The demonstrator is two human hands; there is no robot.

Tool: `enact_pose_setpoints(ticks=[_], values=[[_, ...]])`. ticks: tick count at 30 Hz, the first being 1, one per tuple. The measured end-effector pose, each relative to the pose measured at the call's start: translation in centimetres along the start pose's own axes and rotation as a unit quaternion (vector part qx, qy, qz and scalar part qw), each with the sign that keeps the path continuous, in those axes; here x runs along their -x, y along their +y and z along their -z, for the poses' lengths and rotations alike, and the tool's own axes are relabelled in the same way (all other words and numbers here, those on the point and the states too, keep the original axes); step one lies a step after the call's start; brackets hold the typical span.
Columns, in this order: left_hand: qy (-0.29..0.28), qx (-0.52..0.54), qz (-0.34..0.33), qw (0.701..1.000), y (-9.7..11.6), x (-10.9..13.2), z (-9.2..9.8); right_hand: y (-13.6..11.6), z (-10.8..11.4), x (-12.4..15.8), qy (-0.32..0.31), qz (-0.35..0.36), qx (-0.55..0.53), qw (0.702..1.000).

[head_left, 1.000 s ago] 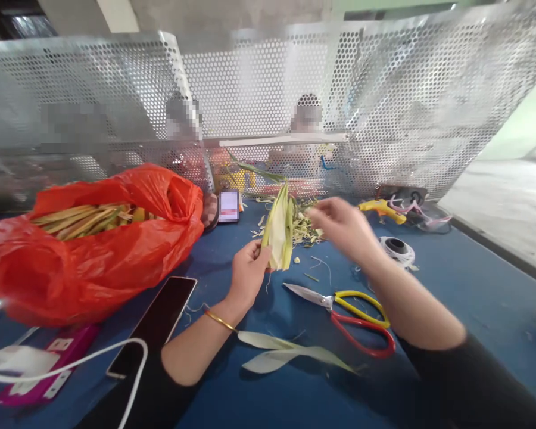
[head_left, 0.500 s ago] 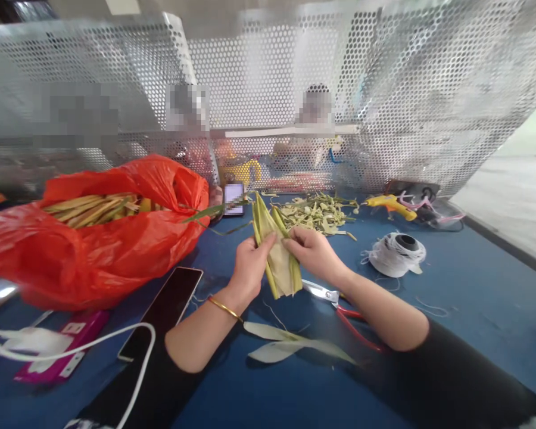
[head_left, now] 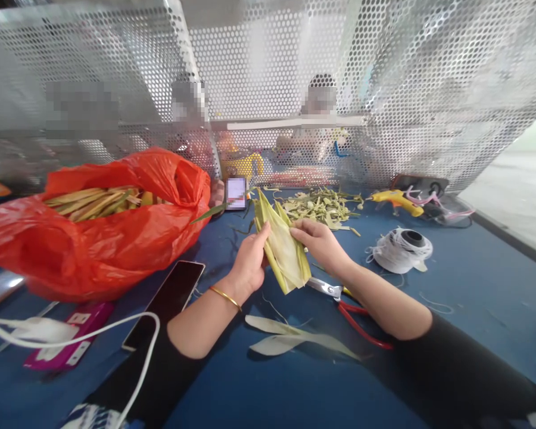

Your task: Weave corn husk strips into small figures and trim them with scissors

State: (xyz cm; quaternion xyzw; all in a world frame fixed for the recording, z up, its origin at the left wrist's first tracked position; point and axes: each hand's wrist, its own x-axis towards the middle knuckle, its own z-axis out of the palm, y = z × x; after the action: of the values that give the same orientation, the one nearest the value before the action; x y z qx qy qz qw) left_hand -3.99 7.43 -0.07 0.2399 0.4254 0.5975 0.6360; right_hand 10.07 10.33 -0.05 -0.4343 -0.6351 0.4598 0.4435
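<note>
Both my hands hold a folded bundle of pale green leaves [head_left: 282, 247] above the blue table [head_left: 473, 310]. My left hand [head_left: 249, 261] grips its left edge, fingers closed on it. My right hand [head_left: 319, 241] pinches its right edge near the top. Red and yellow scissors [head_left: 339, 298] lie on the table just under my right forearm. A loose pale leaf strip [head_left: 290, 339] lies in front of my arms.
An orange plastic bag [head_left: 102, 238] full of leaves stands at left. A black phone [head_left: 167, 301], a pink power strip [head_left: 67, 342] and a white cable [head_left: 71, 339] lie near it. Leaf scraps [head_left: 321, 205], a glue gun [head_left: 395, 199] and a spool of white string [head_left: 402, 247] lie behind. A perforated metal screen [head_left: 384, 89] closes the back; people sit beyond it.
My right hand came back from the scraps and took hold of the leaf bundle's right edge. The bundle, held upright a second ago, now tilts between both hands.
</note>
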Motion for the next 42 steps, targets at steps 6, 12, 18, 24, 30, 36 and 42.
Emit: enact_pose_setpoints(ticks=[6,12,18,24,30,36,42], values=[[0.029,-0.026,-0.008,0.999,0.0,0.2,-0.2,-0.7,0.3,0.8,0.07,0.233,0.295,0.924],[0.004,-0.053,-0.04,0.998,0.1,0.3,-0.2,-0.9,-0.1,1.1,0.047,0.217,0.277,0.935],[0.035,-0.044,-0.046,0.997,-0.1,-0.1,0.1,-1.1,0.2,0.8,-0.006,0.126,0.239,0.963],[0.054,-0.04,-0.034,0.997,-0.2,-0.6,0.2,-0.6,0.5,0.2,-0.052,0.079,0.11,0.989],[0.041,-0.051,-0.031,0.997,-0.3,-0.6,0.3,-0.4,0.5,-0.1,-0.024,0.072,0.061,0.995],[0.018,-0.094,-0.033,0.995,-0.4,-0.2,0.3,-0.3,-0.2,0.4,0.019,0.074,0.093,0.993],[0.002,-0.1,-0.049,0.994,-0.8,-0.3,0.5,-0.1,-0.2,0.4,0.054,0.088,0.13,0.986]])
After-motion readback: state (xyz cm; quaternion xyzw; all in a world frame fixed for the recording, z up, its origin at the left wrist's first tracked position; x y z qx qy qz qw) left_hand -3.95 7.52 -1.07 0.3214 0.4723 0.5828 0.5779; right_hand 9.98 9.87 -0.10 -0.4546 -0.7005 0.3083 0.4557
